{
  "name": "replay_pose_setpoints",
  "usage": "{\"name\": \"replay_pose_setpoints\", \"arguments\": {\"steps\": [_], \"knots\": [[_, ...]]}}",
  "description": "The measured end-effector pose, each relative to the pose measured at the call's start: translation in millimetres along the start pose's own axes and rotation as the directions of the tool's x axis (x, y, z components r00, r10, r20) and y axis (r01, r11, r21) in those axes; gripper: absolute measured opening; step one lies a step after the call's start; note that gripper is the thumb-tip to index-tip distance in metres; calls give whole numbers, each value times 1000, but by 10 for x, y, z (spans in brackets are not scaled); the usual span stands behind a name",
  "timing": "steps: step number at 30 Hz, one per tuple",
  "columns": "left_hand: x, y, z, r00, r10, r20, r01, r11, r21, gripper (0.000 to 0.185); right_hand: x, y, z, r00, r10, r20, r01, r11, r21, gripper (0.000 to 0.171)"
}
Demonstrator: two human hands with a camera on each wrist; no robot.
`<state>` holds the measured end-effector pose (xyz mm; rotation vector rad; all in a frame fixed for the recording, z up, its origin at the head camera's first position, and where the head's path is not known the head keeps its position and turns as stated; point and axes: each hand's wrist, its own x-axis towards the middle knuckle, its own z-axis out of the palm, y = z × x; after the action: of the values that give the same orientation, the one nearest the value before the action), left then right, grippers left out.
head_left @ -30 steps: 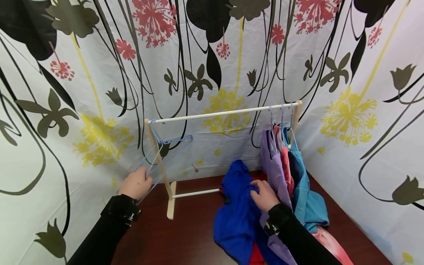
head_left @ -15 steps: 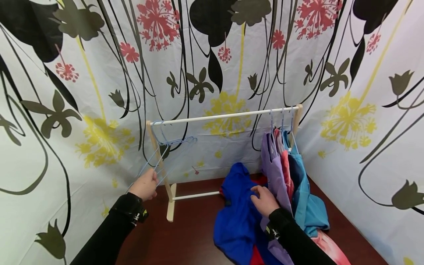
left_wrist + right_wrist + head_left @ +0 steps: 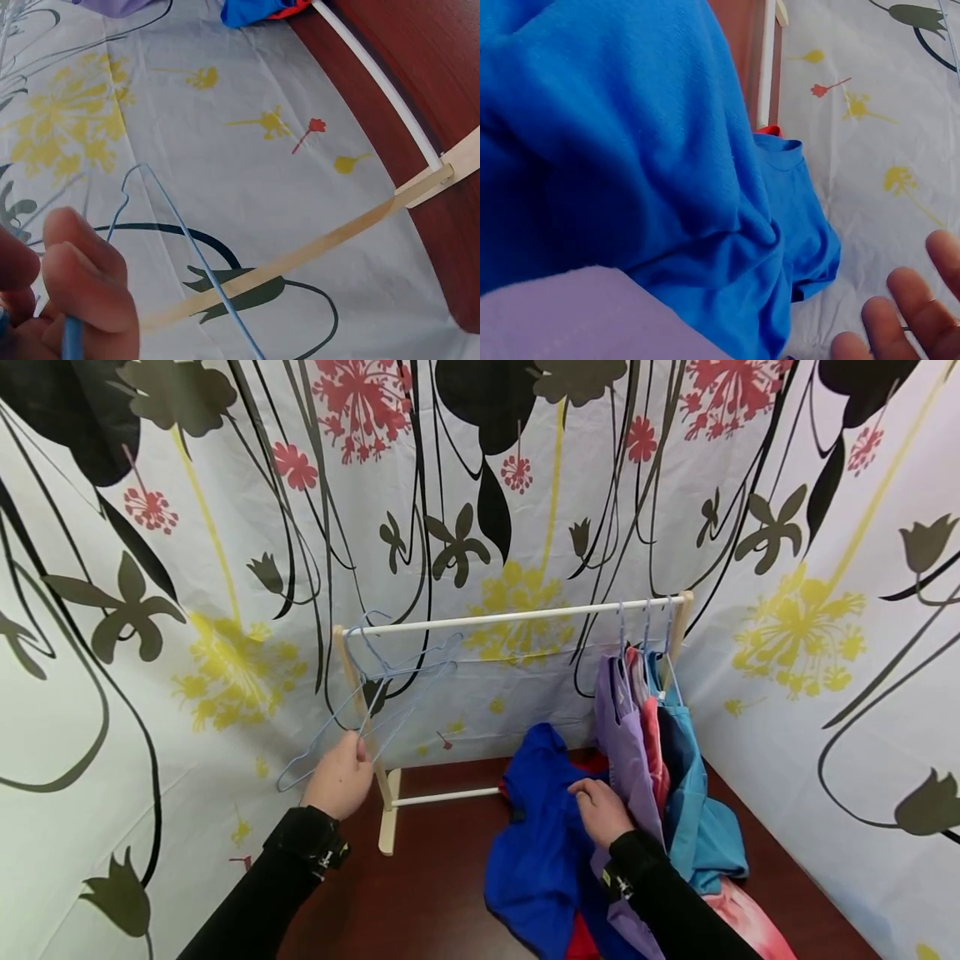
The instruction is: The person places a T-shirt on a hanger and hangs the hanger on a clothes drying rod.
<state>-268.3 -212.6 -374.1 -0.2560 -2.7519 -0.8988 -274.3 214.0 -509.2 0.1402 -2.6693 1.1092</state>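
Observation:
Thin blue wire hangers (image 3: 386, 675) cluster at the left end of the rack. My left hand (image 3: 341, 777) grips them with curled fingers, and a blue wire (image 3: 199, 255) slants away past those fingers in the left wrist view. My right hand (image 3: 600, 810) hovers by a blue shirt (image 3: 536, 843), fingers loosely bent and holding nothing; they appear apart from the cloth in the right wrist view. That shirt lies on the table with red cloth (image 3: 581, 939) partly showing under it. Beside the right hand hang a purple garment (image 3: 626, 735), a pink one and a teal one (image 3: 682, 777).
The small rack has a white top rod (image 3: 517, 617), wooden posts and a lower white bar (image 3: 446, 797). It stands on a dark brown table (image 3: 405, 902). Flower-printed cloth (image 3: 480, 527) encloses the back and sides. Pink-white fabric (image 3: 750, 918) lies at the right.
My left hand has moved rightward, and the hangers it grips have spread farther apart and swung to the right. My right hand has stayed nearly still.

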Motion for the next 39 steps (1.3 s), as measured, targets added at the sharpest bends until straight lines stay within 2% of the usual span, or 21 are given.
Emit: {"name": "replay_pose_setpoints", "arguments": {"steps": [4,9,17,20,27,35,39], "knots": [[-132,16,126,999,36,-12,-36,999,1,8,2,21,64,999,3,-33,-3,1000,25,25],[-350,6,342,998,52,18,-51,998,-31,14,-16,34,146,998,15,-64,-12,999,41,23],[-582,-64,676,992,-8,126,21,995,-100,9,43,41,299,997,38,-62,-36,998,42,17],[-605,-91,767,991,-4,132,17,995,-100,10,110,25,348,998,37,-47,-35,998,47,19],[-596,-172,927,993,46,112,-38,996,-78,17,306,28,496,1000,8,0,-8,1000,0,24],[-563,-205,1099,988,44,151,-29,994,-102,17,643,-7,638,999,20,43,-19,999,-25,30],[-545,-198,1184,988,39,153,-20,992,-121,16,784,-45,713,992,37,117,-29,997,-70,34]]}}
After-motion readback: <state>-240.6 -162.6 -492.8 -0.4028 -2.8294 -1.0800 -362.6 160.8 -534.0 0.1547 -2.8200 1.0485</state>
